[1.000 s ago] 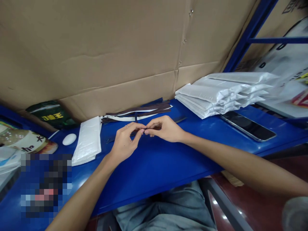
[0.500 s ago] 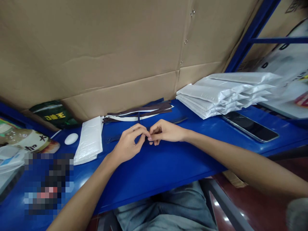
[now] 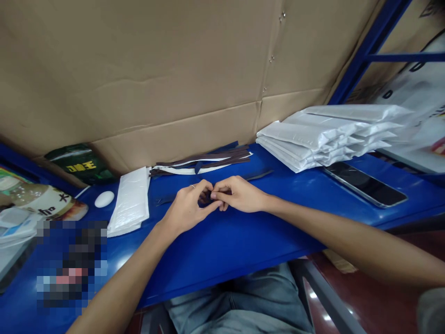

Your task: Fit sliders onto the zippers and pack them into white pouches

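Observation:
My left hand (image 3: 187, 206) curls around a narrow dark navy strip (image 3: 198, 168), which looks like zipper tape; part of it shows behind the fingers. Thumb and forefinger form a loose ring, with the other fingers bent in the shadow inside. Against it, my right hand (image 3: 239, 195) pinches with thumb and forefinger at the same strip, its gripped end mostly hidden. Beyond the hands lies a pile of brown, white and dark strips (image 3: 222, 160). Single dark strips lie on the table beside the left hand (image 3: 167, 199) and behind the right hand (image 3: 259, 174).
Flat white packets (image 3: 130, 199) lie at left, near a white oval object (image 3: 104, 199), a labelled jar (image 3: 52, 202) and a dark green bag (image 3: 81, 164). White padded packets (image 3: 313, 134) are stacked at right beside a phone (image 3: 366, 183). Cardboard (image 3: 174, 69) backs the blue table (image 3: 222, 250).
My left thumb and forefinger have spread from a pinch into a wider ring. My right hand has shifted slightly left and stays pinched. The strip behind the fingers has tilted.

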`<state>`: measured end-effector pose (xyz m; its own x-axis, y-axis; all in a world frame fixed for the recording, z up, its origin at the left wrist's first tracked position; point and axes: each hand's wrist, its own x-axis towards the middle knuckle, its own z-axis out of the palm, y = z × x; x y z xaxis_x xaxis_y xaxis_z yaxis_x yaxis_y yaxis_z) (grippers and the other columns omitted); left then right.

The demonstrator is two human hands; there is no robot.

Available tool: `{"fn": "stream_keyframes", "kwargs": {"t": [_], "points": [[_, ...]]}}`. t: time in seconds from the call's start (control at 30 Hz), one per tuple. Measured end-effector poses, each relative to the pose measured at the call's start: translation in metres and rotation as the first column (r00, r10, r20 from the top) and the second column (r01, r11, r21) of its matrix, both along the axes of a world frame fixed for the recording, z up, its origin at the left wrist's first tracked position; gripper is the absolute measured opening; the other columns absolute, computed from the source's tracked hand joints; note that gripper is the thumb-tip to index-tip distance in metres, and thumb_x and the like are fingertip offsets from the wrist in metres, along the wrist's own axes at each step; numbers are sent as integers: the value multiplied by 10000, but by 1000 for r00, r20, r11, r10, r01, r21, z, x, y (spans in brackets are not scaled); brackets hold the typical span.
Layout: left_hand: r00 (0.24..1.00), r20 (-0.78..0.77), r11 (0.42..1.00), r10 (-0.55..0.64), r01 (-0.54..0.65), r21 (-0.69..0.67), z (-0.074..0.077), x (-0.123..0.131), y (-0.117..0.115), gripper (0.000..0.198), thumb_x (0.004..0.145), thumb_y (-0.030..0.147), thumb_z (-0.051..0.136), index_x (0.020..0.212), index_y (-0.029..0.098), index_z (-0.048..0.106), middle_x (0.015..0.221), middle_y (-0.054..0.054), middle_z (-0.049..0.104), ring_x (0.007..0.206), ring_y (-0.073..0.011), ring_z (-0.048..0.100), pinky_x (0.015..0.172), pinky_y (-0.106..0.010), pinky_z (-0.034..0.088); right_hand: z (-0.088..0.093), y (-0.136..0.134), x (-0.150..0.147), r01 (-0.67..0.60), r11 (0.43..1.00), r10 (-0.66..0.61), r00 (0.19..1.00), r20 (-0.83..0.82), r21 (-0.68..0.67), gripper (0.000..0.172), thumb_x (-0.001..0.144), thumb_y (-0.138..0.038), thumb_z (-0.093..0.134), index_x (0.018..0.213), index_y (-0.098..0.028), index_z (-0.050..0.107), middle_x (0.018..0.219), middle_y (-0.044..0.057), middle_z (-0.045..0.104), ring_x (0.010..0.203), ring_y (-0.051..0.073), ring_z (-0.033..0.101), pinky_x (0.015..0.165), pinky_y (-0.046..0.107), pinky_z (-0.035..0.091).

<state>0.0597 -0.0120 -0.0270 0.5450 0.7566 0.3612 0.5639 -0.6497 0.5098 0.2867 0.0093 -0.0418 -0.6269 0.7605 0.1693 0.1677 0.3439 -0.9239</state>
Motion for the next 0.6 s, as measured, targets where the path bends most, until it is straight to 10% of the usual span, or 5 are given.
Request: {"fn": "stream_keyframes", "kwargs": {"t": [0.6], "points": [[957,259,991,130,-116,-68,22,-10,0,202,990,396,763,917,213,808,846,-28,825,717,-208,817,677,-289,680,16,7,7,208,826,-288,955,75,524,242,1068,-314,522,874,-207,619,863,36,655,764,182,564,753,318,426]]}}
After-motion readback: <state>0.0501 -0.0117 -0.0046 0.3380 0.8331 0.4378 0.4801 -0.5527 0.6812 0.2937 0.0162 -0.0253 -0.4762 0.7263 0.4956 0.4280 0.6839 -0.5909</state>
